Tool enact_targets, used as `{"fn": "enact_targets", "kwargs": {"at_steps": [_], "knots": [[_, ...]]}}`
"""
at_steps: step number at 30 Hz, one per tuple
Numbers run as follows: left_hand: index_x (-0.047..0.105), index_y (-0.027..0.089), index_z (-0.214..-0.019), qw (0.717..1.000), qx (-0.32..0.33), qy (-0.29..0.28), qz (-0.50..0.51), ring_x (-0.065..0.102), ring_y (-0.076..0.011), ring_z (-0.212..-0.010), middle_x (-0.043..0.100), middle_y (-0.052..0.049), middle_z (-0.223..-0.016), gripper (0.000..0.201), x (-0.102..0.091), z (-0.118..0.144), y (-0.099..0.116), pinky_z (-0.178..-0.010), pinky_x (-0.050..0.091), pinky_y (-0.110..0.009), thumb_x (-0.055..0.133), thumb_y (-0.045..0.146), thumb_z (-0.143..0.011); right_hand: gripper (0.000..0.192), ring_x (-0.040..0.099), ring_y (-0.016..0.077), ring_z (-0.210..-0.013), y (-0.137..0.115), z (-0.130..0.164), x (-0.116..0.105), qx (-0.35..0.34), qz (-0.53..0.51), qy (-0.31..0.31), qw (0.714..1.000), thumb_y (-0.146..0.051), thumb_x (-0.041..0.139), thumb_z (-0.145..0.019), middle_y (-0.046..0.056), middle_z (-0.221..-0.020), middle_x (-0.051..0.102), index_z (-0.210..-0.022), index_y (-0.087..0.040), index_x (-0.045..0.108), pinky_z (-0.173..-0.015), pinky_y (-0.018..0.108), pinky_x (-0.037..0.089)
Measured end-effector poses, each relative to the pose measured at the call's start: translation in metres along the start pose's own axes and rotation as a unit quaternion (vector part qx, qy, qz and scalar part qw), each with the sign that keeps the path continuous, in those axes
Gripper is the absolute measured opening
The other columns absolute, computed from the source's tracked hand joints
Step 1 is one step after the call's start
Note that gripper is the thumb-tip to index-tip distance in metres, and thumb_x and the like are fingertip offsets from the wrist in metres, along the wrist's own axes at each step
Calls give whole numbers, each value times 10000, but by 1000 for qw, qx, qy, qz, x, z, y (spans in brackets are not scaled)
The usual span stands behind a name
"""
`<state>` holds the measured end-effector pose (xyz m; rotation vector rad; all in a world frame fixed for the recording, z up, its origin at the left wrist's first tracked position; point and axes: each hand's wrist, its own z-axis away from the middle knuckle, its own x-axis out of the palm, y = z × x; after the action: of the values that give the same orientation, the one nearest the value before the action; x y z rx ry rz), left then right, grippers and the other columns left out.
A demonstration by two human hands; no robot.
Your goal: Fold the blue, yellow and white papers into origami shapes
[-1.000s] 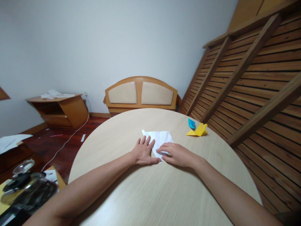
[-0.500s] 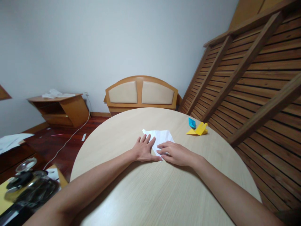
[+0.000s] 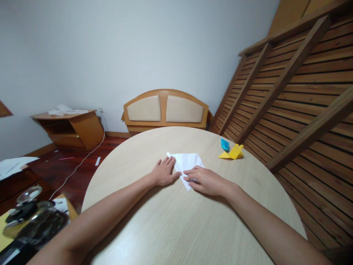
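Note:
A folded white paper (image 3: 187,162) lies flat on the round light-wood table (image 3: 176,221), its pointed end toward me. My left hand (image 3: 163,172) rests flat, fingers together, along the paper's left edge. My right hand (image 3: 205,180) presses down on the paper's near right part, its fingertips on the fold near the point. Neither hand lifts the paper.
A yellow folded paper shape (image 3: 234,152) and a small blue one (image 3: 224,144) sit at the table's far right. Beyond the table stands a padded wooden bench (image 3: 164,109). A slatted wooden panel (image 3: 298,95) leans at right. A low cabinet (image 3: 70,127) and dark glass items (image 3: 30,217) are at left.
My left hand slid left and up along the paper's edge, uncovering the paper's near point. My right hand stayed pressing on the paper.

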<state>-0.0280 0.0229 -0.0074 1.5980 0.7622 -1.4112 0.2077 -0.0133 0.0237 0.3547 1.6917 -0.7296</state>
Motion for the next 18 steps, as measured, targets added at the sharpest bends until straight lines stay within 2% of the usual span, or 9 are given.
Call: {"fn": "enact_targets", "kwargs": {"at_steps": [3,6,12,18], "knots": [[278,159,-1537,999,-37,18,-16,180,-319,-1506,221,-138,-1625,776,-1,-7,-9,-1188,183,-545,307,660,-945,318,566,279,-1186,0,0,0,6,2,0,1000,-262,535,-938,79,-1354,635,-1202,-226,709,-989,403,446],[316,146,-1520,996,-69,42,-25,200,-354,-1495,236,-154,-1619,787,-2,-5,-6,-1181,197,-545,354,660,-926,320,565,285,-1190,0,1,0,9,3,1,1000,-261,542,-934,84,-1358,631,-1205,-220,707,-992,415,447],[192,193,-1567,999,-12,43,-13,122,-355,-1513,122,-145,-1645,1065,-1,3,4,-1196,160,-517,409,865,-770,288,570,275,-1191,1,1,1,3,-9,10,1000,-238,565,-918,79,-1340,644,-1157,-228,726,-1001,404,443],[213,169,-1550,990,-120,71,-11,165,-376,-1500,170,-190,-1628,1122,-2,-21,-25,-1181,182,-529,446,889,-721,296,568,278,-1196,2,1,1,9,-11,6,1000,-276,575,-919,80,-1349,638,-1171,-230,722,-1006,401,439]]}}
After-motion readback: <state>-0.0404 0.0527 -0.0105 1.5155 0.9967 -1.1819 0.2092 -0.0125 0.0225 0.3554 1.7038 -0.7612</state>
